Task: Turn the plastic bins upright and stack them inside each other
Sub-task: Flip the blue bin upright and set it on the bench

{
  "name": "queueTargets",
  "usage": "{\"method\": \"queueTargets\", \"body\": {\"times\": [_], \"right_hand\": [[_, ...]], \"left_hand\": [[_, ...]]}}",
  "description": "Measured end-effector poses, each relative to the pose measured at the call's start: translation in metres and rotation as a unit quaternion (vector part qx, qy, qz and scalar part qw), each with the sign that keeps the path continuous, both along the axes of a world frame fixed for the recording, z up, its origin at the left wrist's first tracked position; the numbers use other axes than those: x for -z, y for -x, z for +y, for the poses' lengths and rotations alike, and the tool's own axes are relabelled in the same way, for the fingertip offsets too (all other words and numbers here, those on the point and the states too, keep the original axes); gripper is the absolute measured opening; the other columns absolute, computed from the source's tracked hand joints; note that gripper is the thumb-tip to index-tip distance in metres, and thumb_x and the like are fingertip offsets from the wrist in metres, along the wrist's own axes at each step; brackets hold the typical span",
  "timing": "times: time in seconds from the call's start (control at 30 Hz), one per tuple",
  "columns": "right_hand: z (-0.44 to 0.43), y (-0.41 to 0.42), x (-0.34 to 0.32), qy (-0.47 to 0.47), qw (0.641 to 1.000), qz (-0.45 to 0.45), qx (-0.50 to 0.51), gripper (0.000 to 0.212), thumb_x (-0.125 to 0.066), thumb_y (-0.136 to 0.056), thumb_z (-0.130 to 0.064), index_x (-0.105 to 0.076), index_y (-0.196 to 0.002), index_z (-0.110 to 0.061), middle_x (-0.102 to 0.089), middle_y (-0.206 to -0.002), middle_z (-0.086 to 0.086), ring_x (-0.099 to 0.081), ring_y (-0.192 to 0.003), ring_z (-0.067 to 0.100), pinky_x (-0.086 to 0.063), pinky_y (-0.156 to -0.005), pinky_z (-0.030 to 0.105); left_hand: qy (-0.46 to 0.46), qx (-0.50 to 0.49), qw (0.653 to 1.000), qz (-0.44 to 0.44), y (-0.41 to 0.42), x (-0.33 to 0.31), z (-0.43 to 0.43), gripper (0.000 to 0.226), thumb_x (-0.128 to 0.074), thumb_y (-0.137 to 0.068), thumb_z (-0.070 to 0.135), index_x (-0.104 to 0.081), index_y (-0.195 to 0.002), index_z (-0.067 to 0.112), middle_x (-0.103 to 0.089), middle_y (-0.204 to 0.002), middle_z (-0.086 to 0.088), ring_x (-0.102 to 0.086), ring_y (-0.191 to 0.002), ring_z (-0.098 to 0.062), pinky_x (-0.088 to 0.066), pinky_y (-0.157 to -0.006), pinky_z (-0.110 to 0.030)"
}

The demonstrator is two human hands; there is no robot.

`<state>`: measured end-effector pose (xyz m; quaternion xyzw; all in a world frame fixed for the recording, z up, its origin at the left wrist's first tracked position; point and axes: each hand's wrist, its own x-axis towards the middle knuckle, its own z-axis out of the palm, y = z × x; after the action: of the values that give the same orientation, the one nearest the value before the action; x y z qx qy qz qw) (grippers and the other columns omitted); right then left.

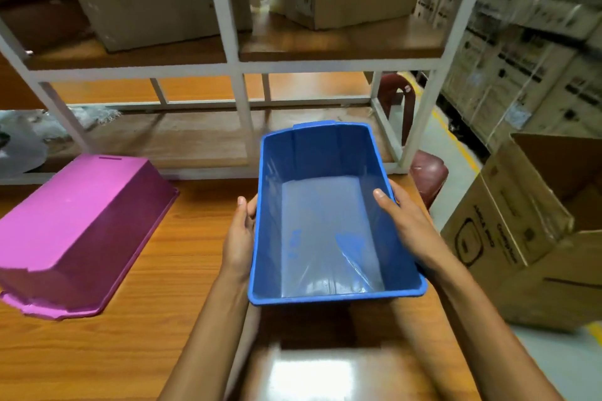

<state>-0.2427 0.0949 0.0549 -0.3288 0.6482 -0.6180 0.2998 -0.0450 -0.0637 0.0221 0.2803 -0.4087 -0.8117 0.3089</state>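
**Blue bin upright in both hands, pink bin yet to be turned**

The left hand (239, 238) and right hand (402, 221) clamp the long walls of the blue bin (325, 221), thumbs hooked over the rim. The two-sided grip keeps it level, mouth up, near the desk's (163, 319) right edge. Whether it rests on the desk or hangs just above, I cannot tell. The pink bin (78, 228) lies upside down well apart, toward the left edge, so it likely needs flipping before the two can nest.

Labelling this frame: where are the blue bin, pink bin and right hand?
blue bin (325, 231), head view, inside floor.
pink bin (65, 215), head view, upturned base.
right hand (402, 221), head view, back of hand.
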Motion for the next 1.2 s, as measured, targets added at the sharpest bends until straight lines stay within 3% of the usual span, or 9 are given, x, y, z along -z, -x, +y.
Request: {"method": "queueTargets", "body": {"times": [0.23,0.37,0.43,0.53,0.63,0.73,0.87,1.0,1.2], "right_hand": [[0.055,0.075,0.013,-0.032,0.999,0.011,0.021,0.044,-0.057,-0.096,-0.043,-0.052,-0.138,-0.037,-0.069,-0.126,-0.008,-0.068,-0.111,0.013,-0.054,-0.094,0.035],[0.073,0.101,0.022,-0.056,0.998,0.007,0.028,0.037,-0.056,-0.098,-0.037,-0.054,-0.135,-0.037,-0.069,-0.124,-0.011,-0.069,-0.107,0.007,-0.055,-0.085,0.024],[0.079,0.112,0.029,-0.064,0.997,0.004,0.034,0.042,-0.054,-0.101,-0.031,-0.047,-0.141,-0.034,-0.063,-0.131,-0.014,-0.066,-0.11,0.006,-0.053,-0.08,0.018],[0.083,0.125,0.041,-0.095,0.994,0.006,0.049,0.053,-0.047,-0.104,-0.019,-0.029,-0.152,-0.032,-0.046,-0.139,-0.014,-0.052,-0.118,0.009,-0.044,-0.086,0.02],[0.083,0.14,0.054,-0.111,0.992,0.017,0.049,0.052,-0.042,-0.105,-0.015,-0.031,-0.153,-0.031,-0.045,-0.147,-0.008,-0.049,-0.127,0.011,-0.043,-0.096,0.027],[0.075,0.155,0.06,-0.12,0.991,0.032,0.042,0.052,-0.041,-0.105,-0.016,-0.031,-0.153,-0.033,-0.045,-0.149,-0.008,-0.048,-0.13,0.012,-0.043,-0.098,0.029],[0.06,0.175,0.064,-0.129,0.99,0.045,0.037,0.054,-0.041,-0.105,-0.015,-0.03,-0.154,-0.034,-0.042,-0.153,-0.009,-0.045,-0.136,0.014,-0.042,-0.104,0.032],[0.052,0.185,0.07,-0.143,0.987,0.054,0.038,0.055,-0.043,-0.104,-0.018,-0.028,-0.155,-0.034,-0.038,-0.157,-0.009,-0.039,-0.142,0.015,-0.037,-0.116,0.042],[0.052,0.184,0.069,-0.156,0.982,0.097,0.036,0.057,-0.05,-0.101,-0.024,-0.03,-0.151,-0.041,-0.05,-0.147,-0.007,-0.052,-0.129,0.019,-0.047,-0.106,0.047]], "left_hand": [[-0.02,0.004,0.999,-0.026,0.085,0.011,0.047,0.05,-0.032,-0.104,0.047,-0.062,-0.122,0.011,-0.067,-0.088,-0.01,-0.064,-0.079,-0.023,-0.056,-0.066,-0.032],[-0.058,0.014,0.996,-0.065,0.119,0.024,0.068,0.042,-0.04,-0.102,0.047,-0.068,-0.1,0.016,-0.072,-0.079,-0.008,-0.07,-0.065,-0.022,-0.058,-0.057,-0.03],[-0.071,0.011,0.994,-0.086,0.129,0.03,0.075,0.039,-0.044,-0.101,0.045,-0.069,-0.105,0.015,-0.072,-0.089,-0.012,-0.07,-0.07,-0.024,-0.059,-0.06,-0.033],[-0.04,0.011,0.996,-0.079,0.14,0.039,0.074,0.029,-0.045,-0.102,0.025,-0.064,-0.122,0.016,-0.07,-0.111,-0.014,-0.07,-0.085,-0.024,-0.06,-0.068,-0.035],[-0.011,0.016,0.997,-0.079,0.15,0.034,0.072,0.033,-0.041,-0.102,0.013,-0.063,-0.126,0.02,-0.074,-0.109,-0.009,-0.072,-0.084,-0.023,-0.06,-0.065,-0.034],[0.007,0.002,0.995,-0.096,0.159,0.029,0.068,0.032,-0.041,-0.103,0.013,-0.064,-0.124,0.021,-0.076,-0.103,-0.005,-0.073,-0.082,-0.018,-0.059,-0.061,-0.031],[0.013,-0.01,0.995,-0.097,0.17,0.025,0.063,0.034,-0.043,-0.102,0.015,-0.061,-0.131,0.017,-0.072,-0.117,-0.013,-0.071,-0.089,-0.023,-0.06,-0.066,-0.033],[0.024,-0.017,0.994,-0.107,0.174,0.023,0.06,0.031,-0.043,-0.102,0.014,-0.063,-0.125,0.02,-0.075,-0.106,-0.007,-0.074,-0.081,-0.018,-0.059,-0.059,-0.029],[0.045,-0.02,0.99,-0.131,0.174,0.021,0.061,0.031,-0.043,-0.102,0.014,-0.062,-0.126,0.02,-0.073,-0.106,-0.007,-0.073,-0.077,-0.015,-0.059,-0.058,-0.028]]}}
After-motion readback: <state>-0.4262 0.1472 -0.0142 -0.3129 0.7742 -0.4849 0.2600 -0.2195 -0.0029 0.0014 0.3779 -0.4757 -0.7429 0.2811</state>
